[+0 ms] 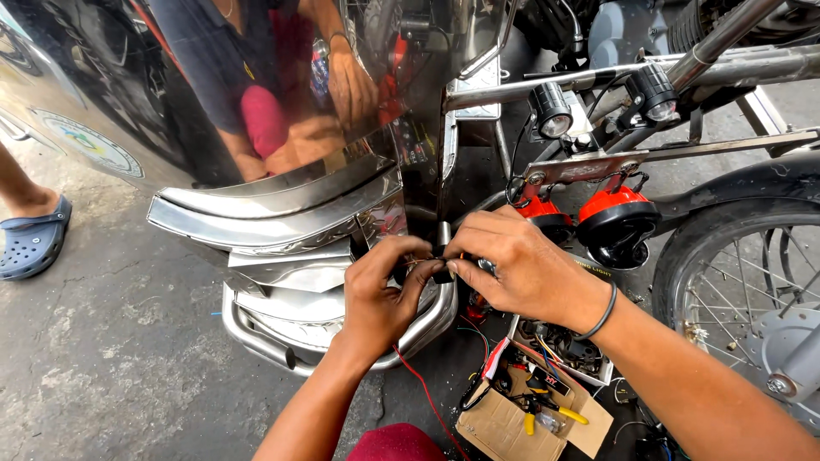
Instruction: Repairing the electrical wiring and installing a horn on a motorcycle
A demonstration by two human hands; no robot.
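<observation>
Small black fitting [442, 275], light and stiff, pinched from both sides at chrome bumper's [256, 329] three-o'clock end; best taken by its body. Left hand [380, 299] and right hand [512, 269] closed tight around it. Red horns [615, 218] at two o'clock, cardboard box [495, 427] at five.

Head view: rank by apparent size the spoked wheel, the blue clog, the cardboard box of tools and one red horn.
1. Spoked wheel, though cut off by the frame.
2. Cardboard box.
3. Red horn and blue clog look alike; the clog is partly out of frame, so unranked.
</observation>
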